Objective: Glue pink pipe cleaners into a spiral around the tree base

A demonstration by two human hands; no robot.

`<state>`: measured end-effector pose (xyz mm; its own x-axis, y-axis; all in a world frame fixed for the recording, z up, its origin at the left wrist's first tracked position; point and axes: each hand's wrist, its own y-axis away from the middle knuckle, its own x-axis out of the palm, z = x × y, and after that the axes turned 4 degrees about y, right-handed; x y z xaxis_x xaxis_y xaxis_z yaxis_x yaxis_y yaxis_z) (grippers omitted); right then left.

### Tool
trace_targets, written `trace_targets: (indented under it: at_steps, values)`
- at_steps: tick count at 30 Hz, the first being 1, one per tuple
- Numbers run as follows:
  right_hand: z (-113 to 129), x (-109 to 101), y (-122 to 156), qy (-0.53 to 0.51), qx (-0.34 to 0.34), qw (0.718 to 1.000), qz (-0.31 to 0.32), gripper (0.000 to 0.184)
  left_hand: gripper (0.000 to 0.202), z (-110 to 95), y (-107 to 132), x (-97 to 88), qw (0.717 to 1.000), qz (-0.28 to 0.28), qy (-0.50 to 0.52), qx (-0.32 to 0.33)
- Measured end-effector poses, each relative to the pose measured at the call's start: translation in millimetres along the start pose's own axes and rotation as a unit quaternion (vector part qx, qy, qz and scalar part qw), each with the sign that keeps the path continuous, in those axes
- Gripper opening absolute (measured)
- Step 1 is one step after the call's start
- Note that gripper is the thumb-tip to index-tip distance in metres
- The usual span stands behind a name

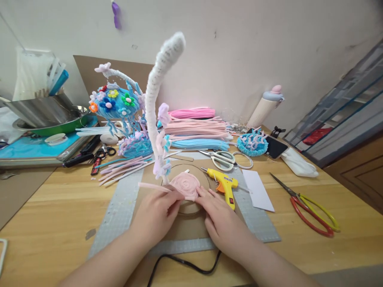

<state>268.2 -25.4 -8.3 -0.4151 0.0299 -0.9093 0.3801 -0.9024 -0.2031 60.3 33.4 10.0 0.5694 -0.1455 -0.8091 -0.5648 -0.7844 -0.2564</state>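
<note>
A flat spiral of pale pink pipe cleaner [186,185] lies on a piece of cardboard [167,231] with a circle drawn on it. My left hand [160,209] is closed at the spiral's near left edge, pinching the pink strand, whose loose end sticks out to the left. Against the spiral's near right edge, my right hand [218,213] rests with its fingers stretched out. Just behind the spiral rises a tall white fuzzy stem [152,99] with small lilac and blue flowers near its foot. A yellow glue gun [224,184] lies right of the spiral.
Under the cardboard is a grey cutting mat [115,215]. Red-and-yellow-handled scissors [308,209] lie right, white-handled scissors [223,160] behind. Bundles of pipe cleaners [197,129] line the wall. A flowered blue jellyfish-like craft [115,101] stands left. A black cord [185,263] crosses the front.
</note>
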Motion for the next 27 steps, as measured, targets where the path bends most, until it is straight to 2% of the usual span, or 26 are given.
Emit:
trace_targets:
  at_steps: [6,11,15,20,27]
  values:
    - [-2.7,3.0,0.1,0.020,-0.008,1.000,-0.007,0.059,0.023,-1.2,1.9,-7.8,0.997,0.041,-0.013,0.060]
    - [-1.4,2.4,0.1,0.029,-0.002,1.000,-0.001,0.060,0.023,-3.0,1.6,-7.2,0.996,0.063,-0.041,0.039]
    - [0.2,1.2,-1.5,0.024,0.003,1.000,0.001,0.057,0.024,0.2,1.9,-5.3,0.998,0.046,-0.027,0.043]
    - [1.0,3.1,-0.9,0.022,0.010,0.999,-0.028,0.051,0.025,1.6,3.7,-5.3,0.998,0.029,-0.016,0.057]
    - [1.0,6.5,0.4,0.061,0.006,0.998,-0.034,0.057,0.024,0.4,4.0,-5.0,0.998,0.026,-0.024,0.057]
